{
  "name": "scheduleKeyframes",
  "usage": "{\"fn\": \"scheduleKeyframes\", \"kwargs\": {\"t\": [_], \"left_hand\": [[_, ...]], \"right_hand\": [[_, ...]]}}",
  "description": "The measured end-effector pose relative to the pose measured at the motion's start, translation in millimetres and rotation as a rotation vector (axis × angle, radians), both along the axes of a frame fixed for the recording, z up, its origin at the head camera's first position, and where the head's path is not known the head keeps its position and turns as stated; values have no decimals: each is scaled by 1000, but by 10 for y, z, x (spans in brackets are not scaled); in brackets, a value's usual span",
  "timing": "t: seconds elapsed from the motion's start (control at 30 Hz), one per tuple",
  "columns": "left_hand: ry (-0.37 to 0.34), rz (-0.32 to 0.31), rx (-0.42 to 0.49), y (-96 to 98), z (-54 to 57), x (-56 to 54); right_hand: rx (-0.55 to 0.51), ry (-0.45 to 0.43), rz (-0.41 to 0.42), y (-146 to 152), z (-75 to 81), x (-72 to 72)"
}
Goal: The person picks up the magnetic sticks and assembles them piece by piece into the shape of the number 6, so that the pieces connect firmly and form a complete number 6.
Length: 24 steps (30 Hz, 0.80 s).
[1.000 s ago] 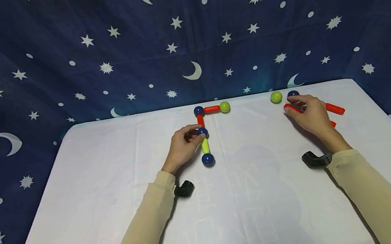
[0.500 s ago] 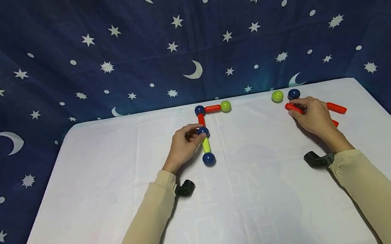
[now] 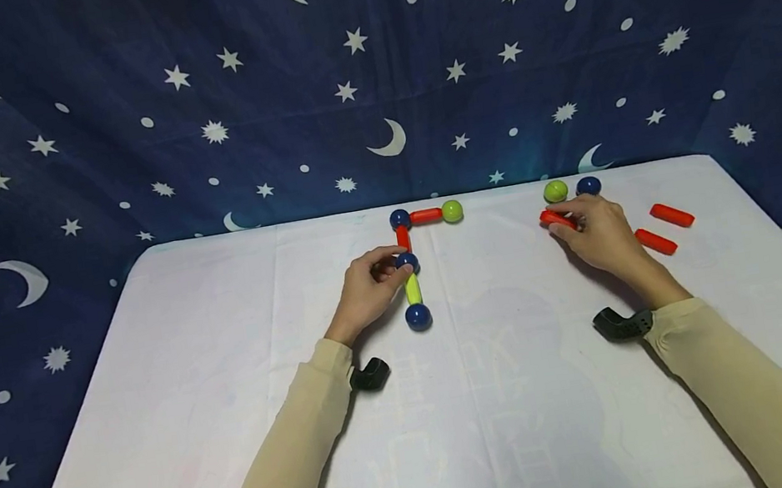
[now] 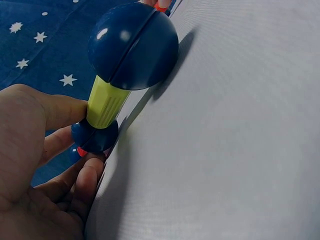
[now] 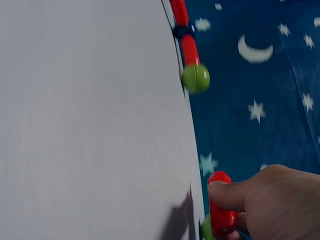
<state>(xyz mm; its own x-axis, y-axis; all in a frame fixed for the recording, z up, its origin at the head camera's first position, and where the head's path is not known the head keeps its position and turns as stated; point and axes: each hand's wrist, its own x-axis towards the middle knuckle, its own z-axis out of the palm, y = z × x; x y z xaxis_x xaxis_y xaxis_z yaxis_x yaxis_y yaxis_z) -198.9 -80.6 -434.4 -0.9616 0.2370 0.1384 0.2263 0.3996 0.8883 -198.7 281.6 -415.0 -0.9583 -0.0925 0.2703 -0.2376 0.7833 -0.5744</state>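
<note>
A joined chain of balls and rods lies mid-table. Its near end is a blue ball (image 3: 418, 317), then a yellow-green rod (image 3: 413, 289), a middle blue ball (image 3: 406, 263) and a red rod (image 3: 403, 239). At the back, a corner blue ball (image 3: 399, 219) joins another red rod (image 3: 425, 215) ending in a green ball (image 3: 452, 211). My left hand (image 3: 366, 291) holds the middle blue ball, its thumb by the yellow-green rod (image 4: 107, 102). Pinched between thumb and fingers of my right hand (image 3: 604, 237) is a loose red rod (image 5: 223, 207).
Behind my right hand sit a loose green ball (image 3: 555, 191) and a loose blue ball (image 3: 588, 186). Two red rods (image 3: 672, 215) lie to its right. A starry curtain (image 3: 235, 166) hangs at the back edge of the white table (image 3: 191, 375).
My right hand has moved left with the red rod, uncovering more of the two rods to its right. My left hand stays on the middle blue ball.
</note>
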Motion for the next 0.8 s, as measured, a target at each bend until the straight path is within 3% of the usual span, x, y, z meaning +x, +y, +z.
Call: {"fn": "scheduleKeyframes", "kwargs": {"t": [0.33,0.8], "left_hand": [[-11,3,-2,3,3,1],[-9,6,-2,6,8,5]], "right_hand": [[48,18,204,-455,13,-44],[55,-57,354,-1003,157,-16]]}}
